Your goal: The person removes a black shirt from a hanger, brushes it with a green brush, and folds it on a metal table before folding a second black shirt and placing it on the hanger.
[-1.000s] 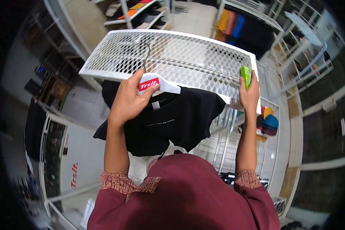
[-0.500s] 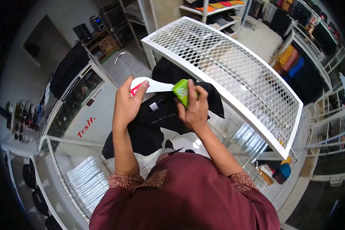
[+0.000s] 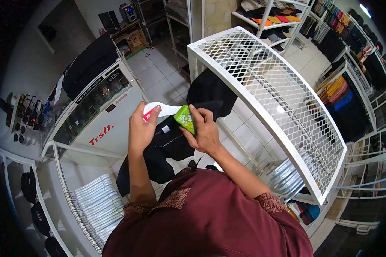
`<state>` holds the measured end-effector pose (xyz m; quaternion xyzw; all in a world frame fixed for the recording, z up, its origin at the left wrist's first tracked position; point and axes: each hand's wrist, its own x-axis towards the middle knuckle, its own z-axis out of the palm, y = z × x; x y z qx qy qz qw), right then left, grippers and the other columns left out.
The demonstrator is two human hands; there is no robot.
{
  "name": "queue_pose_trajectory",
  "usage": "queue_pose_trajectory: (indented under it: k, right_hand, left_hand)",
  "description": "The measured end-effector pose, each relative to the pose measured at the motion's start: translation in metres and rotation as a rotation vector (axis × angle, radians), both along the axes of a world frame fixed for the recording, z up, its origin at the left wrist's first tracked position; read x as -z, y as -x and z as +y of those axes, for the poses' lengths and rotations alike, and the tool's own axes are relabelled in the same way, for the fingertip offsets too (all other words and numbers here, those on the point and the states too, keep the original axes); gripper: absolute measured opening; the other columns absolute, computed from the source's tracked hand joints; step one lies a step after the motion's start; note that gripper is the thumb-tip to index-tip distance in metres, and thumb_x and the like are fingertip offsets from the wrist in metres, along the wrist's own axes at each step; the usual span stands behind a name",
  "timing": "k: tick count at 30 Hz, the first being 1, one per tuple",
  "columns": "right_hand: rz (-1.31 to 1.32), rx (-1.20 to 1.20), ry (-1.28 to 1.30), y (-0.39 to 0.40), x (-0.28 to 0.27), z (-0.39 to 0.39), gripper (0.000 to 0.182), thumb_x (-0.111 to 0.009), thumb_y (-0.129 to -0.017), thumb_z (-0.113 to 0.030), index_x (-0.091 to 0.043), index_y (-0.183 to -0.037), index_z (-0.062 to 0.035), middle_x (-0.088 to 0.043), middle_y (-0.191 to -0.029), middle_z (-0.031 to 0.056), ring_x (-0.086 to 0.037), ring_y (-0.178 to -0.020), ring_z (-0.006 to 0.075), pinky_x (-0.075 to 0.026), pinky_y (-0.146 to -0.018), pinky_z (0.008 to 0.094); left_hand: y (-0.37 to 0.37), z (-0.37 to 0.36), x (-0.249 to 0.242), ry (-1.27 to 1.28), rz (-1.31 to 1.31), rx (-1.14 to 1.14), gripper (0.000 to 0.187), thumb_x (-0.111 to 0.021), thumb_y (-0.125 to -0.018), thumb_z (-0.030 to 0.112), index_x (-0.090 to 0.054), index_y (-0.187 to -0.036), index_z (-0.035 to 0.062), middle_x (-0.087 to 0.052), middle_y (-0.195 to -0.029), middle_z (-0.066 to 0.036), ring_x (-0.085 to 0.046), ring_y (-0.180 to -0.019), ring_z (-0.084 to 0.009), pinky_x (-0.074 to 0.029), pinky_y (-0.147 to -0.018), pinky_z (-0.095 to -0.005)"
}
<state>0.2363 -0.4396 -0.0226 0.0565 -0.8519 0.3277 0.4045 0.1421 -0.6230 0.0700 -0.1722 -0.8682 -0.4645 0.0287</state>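
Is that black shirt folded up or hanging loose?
Hanging loose: the black shirt drapes down, unfolded, below the white hanger held in the left hand.

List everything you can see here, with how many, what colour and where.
Hanger: one, white with red label, between the hands
Block: one, green, at the hanger's right end
Garment: one, black, below the hanger
Mesh table: one, white, right of centre
Counter: one, white with red lettering, left
Pale stacks: two, lower left and beneath the table
Caps, apparently: three, black, lower left edge
Shelf goods: several, orange, yellow, red, top
Hanging clothes: many, mixed colours, right
Speaker: one, dark, upper left
Left hand: one, bare, on the hanger
Right hand: one, bare, on the block
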Motion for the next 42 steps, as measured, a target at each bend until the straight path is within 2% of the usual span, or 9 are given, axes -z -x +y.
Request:
queue_pose_trajectory:
  k: [8, 12, 16, 24, 30, 31, 32, 37, 42]
  right_hand:
    - [-0.197, 0.596, 0.390, 0.044, 0.087, 0.041, 0.068, -0.067, -0.099, -0.028, -0.037, -0.151, 0.0024, -0.049, -0.129, 0.0276, -0.053, -0.118, 0.0446, -0.044, -0.101, 0.0484]
    - [-0.004, 0.317, 0.138, 0.048, 0.046, -0.007, 0.077, -0.077, -0.089, -0.027, -0.040, -0.150, 0.0003, -0.052, -0.124, 0.0259, -0.055, -0.114, 0.0408, -0.045, -0.098, 0.0450]
    - [-0.039, 0.006, -0.036, 0.062, 0.034, -0.041, 0.079, -0.084, -0.080, -0.028, -0.048, -0.148, -0.0058, -0.055, -0.121, 0.0217, -0.064, -0.090, 0.0402, -0.057, -0.074, 0.0439]
    - [-0.197, 0.620, 0.340, 0.084, 0.098, 0.031, 0.069, -0.067, -0.098, -0.027, -0.036, -0.151, 0.0042, -0.050, -0.123, 0.0296, -0.054, -0.111, 0.0476, -0.045, -0.097, 0.0503]
    - [0.070, 0.131, 0.007, 0.091, 0.025, -0.025, 0.081, -0.082, -0.084, -0.031, -0.043, -0.150, -0.0026, -0.055, -0.117, 0.0236, -0.063, -0.095, 0.0404, -0.055, -0.077, 0.0459]
    - [0.041, 0.089, -0.048, 0.091, 0.019, -0.029, 0.082, -0.083, -0.082, -0.032, -0.045, -0.149, -0.0050, -0.056, -0.117, 0.0223, -0.065, -0.088, 0.0396, -0.057, -0.071, 0.0444]
    - [0.012, 0.099, -0.089, 0.095, 0.021, -0.027, 0.083, -0.082, -0.083, -0.033, -0.044, -0.151, -0.0054, -0.056, -0.117, 0.0232, -0.065, -0.086, 0.0388, -0.057, -0.070, 0.0432]
    - [-0.301, 0.552, 0.333, 0.107, 0.063, 0.028, 0.070, -0.067, -0.098, -0.035, -0.038, -0.152, -0.0017, -0.050, -0.126, 0.0270, -0.057, -0.113, 0.0446, -0.049, -0.095, 0.0482]
    - [0.028, 0.351, 0.174, 0.092, 0.031, 0.015, 0.073, -0.074, -0.092, -0.026, -0.041, -0.150, 0.0007, -0.053, -0.120, 0.0254, -0.059, -0.106, 0.0408, -0.050, -0.092, 0.0466]
  left_hand:
    - [0.047, -0.044, 0.015, -0.034, -0.017, -0.091, 0.031, -0.068, -0.099, 0.026, -0.063, -0.098, -0.0048, -0.074, -0.089, -0.021, -0.073, -0.083, -0.0297, -0.053, -0.077, -0.0375]
    - [0.063, -0.048, 0.019, -0.050, -0.140, -0.028, 0.029, -0.068, -0.099, 0.024, -0.063, -0.098, -0.0044, -0.074, -0.089, -0.020, -0.072, -0.081, -0.0271, -0.053, -0.074, -0.0371]
    - [0.070, -0.040, 0.029, -0.062, -0.079, 0.025, 0.029, -0.068, -0.099, 0.024, -0.063, -0.098, -0.0043, -0.074, -0.088, -0.020, -0.072, -0.081, -0.0249, -0.053, -0.073, -0.0368]
    - [0.076, -0.067, 0.037, -0.135, -0.083, -0.117, 0.029, -0.068, -0.100, 0.026, -0.064, -0.094, -0.0026, -0.068, -0.073, -0.012, -0.062, -0.064, -0.0165, -0.048, -0.062, -0.0338]
    - [0.076, -0.055, 0.044, -0.219, -0.031, -0.015, 0.025, -0.065, -0.102, 0.024, -0.062, -0.092, 0.0013, -0.055, -0.065, 0.001, -0.049, -0.059, -0.0065, -0.039, -0.054, -0.0252]
    - [0.076, -0.055, 0.042, -0.180, -0.025, -0.022, 0.028, -0.067, -0.100, 0.025, -0.064, -0.095, -0.0027, -0.069, -0.075, -0.012, -0.062, -0.065, -0.0156, -0.048, -0.063, -0.0328]
    - [0.076, -0.054, 0.041, -0.176, -0.023, -0.017, 0.028, -0.067, -0.100, 0.025, -0.064, -0.095, -0.0027, -0.069, -0.075, -0.012, -0.062, -0.065, -0.0156, -0.048, -0.063, -0.0328]
    - [0.075, -0.061, 0.031, -0.169, -0.020, -0.084, 0.028, -0.068, -0.100, 0.024, -0.063, -0.096, -0.0035, -0.070, -0.078, -0.013, -0.063, -0.067, -0.0159, -0.049, -0.064, -0.0328]
    - [0.072, -0.058, 0.029, -0.164, -0.046, -0.049, 0.027, -0.068, -0.100, 0.023, -0.063, -0.096, -0.0037, -0.070, -0.078, -0.012, -0.061, -0.066, -0.0156, -0.049, -0.065, -0.0327]
